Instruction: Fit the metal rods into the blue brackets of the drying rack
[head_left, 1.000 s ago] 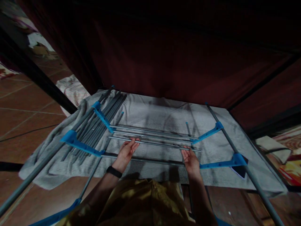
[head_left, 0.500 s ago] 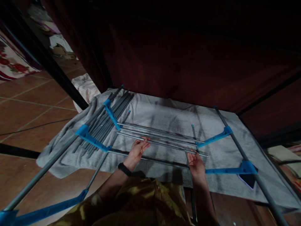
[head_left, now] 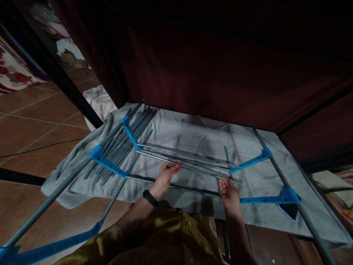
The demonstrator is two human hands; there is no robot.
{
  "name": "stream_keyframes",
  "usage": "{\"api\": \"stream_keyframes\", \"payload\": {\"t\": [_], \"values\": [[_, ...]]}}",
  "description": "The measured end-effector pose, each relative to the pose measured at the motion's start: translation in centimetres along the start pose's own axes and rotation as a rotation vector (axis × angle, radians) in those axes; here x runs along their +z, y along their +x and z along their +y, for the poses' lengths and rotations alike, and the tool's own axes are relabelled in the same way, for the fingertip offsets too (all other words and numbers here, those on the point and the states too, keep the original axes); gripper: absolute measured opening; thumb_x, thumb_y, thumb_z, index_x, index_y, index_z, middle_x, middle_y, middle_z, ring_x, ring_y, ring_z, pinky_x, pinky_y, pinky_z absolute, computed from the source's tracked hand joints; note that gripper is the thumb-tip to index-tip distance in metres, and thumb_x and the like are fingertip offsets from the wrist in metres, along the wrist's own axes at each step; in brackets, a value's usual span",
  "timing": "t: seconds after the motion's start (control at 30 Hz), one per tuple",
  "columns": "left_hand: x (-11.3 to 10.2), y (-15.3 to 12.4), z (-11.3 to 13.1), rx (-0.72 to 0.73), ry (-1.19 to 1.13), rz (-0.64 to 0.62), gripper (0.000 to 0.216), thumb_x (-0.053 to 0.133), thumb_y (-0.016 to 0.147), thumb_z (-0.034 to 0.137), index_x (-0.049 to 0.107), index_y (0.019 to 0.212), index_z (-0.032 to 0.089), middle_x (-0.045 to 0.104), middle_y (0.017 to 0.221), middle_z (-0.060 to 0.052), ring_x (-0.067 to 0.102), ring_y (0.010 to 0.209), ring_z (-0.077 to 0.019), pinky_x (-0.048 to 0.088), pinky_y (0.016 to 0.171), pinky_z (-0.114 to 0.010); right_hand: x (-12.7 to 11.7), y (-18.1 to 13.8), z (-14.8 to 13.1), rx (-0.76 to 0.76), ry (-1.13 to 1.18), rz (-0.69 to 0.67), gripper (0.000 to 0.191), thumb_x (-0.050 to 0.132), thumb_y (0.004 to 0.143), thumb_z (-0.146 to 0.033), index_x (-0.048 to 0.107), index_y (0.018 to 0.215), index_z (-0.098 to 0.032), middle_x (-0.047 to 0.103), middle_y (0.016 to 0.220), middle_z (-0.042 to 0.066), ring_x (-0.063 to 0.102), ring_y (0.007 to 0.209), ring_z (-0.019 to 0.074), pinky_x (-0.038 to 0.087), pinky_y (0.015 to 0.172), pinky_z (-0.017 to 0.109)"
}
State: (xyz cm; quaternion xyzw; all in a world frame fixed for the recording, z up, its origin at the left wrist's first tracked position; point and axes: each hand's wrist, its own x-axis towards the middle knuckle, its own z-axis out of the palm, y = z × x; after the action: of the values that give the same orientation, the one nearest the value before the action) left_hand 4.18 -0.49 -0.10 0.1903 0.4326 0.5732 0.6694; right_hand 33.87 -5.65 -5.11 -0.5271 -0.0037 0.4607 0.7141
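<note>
L hand [head_left: 167, 173] had thumb + fingertips pinching a thin grey rod [head_left: 199, 170], a bit L of its midpoint; R hand [head_left: 228, 192] had its fingers curled round the same rod nr its R end, tip poking out past them. Both hands were over the far side of the front crossbar [head_left: 193, 190] — so was the held rod, at a slight angle to it. Can't tell if the rod's L end touched the far L bracket [head_left: 129, 134].

Relative to the front crossbar: two thin rods [head_left: 190, 155] lay beyond it, approx. lengthwise; near L bracket [head_left: 109, 163] at its L end; near R bracket [head_left: 270, 199] off its R end, w/ a dark phone-like slab [head_left: 289, 210] partly under that bracket; tube pile [head_left: 124, 149] beyond its L end; grey blanket [head_left: 190, 129] beneath + beyond it.
</note>
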Motion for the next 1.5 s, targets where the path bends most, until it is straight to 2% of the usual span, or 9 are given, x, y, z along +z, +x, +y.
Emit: {"api": "stream_keyframes", "payload": {"t": [0.2,0.5,0.67,1.0,1.27,1.4,1.5], "values": [[1.1,-0.1,0.2,0.04,0.015,-0.031,0.04,0.097,0.06,0.02,0.071,0.09,0.018,0.081,0.094,-0.006,0.074,0.082,-0.0183,0.058,0.082,-0.032,-0.3,0.3,0.3,0.006,0.012,-0.023,0.013,0.063,0.085,-0.013,0.069,0.08,-0.024,0.075,0.085,0.0,0.075,0.079,0.0121,0.063,0.087,0.023],[3.0,-0.7,1.0,0.09,0.08,-0.086,0.038,0.098,0.061,0.027,0.073,0.088,0.017,0.08,0.093,-0.007,0.07,0.08,-0.0165,0.055,0.08,-0.03,0.0,0.5,1.0,0.053,0.011,-0.039,0.014,0.06,0.089,-0.016,0.068,0.082,-0.026,0.075,0.086,0.002,0.076,0.08,0.0133,0.064,0.088,0.024],[3.2,-0.9,1.2,0.088,0.084,-0.088,0.038,0.098,0.062,0.028,0.074,0.09,0.018,0.08,0.091,-0.006,0.07,0.08,-0.0172,0.055,0.082,-0.032,-0.4,0.7,1.3,0.022,0.016,-0.056,0.012,0.063,0.088,-0.016,0.068,0.083,-0.026,0.075,0.087,0.001,0.076,0.081,0.014,0.065,0.088,0.026],[3.5,-0.7,1.2,0.103,0.122,-0.093,0.04,0.099,0.062,0.037,0.076,0.089,0.018,0.08,0.091,-0.007,0.072,0.087,-0.0204,0.054,0.082,-0.032,0.1,0.3,2.2,0.08,0.061,-0.065,0.013,0.061,0.091,-0.014,0.068,0.086,-0.025,0.075,0.089,0.002,0.076,0.082,0.0143,0.066,0.086,0.027],[4.0,-0.6,1.0,0.097,0.144,-0.119,0.039,0.098,0.061,0.036,0.076,0.087,0.019,0.08,0.09,-0.007,0.073,0.088,-0.0216,0.055,0.081,-0.032,0.4,0.0,3.3,0.129,0.008,-0.119,0.005,0.066,0.09,-0.019,0.068,0.088,-0.024,0.076,0.093,0.0,0.076,0.096,0.015,0.062,0.102,0.035],[4.3,-0.9,1.0,0.109,0.175,-0.132,0.034,0.096,0.065,0.037,0.077,0.087,0.02,0.08,0.09,-0.007,0.073,0.089,-0.0221,0.055,0.081,-0.032,1.2,-0.6,3.7,0.198,0.064,-0.123,0.012,0.06,0.093,-0.016,0.07,0.088,-0.022,0.077,0.093,0.002,0.077,0.096,0.0142,0.064,0.098,0.032],[4.6,-1.1,0.9,0.111,0.168,-0.145,0.033,0.096,0.066,0.037,0.077,0.086,0.02,0.08,0.094,-0.008,0.074,0.094,-0.0233,0.054,0.081,-0.031,1.9,-1.3,3.9,0.227,0.072,-0.173,0.012,0.063,0.092,-0.013,0.07,0.088,-0.023,0.078,0.093,0.002,0.077,0.097,0.0149,0.066,0.092,0.032]]}}
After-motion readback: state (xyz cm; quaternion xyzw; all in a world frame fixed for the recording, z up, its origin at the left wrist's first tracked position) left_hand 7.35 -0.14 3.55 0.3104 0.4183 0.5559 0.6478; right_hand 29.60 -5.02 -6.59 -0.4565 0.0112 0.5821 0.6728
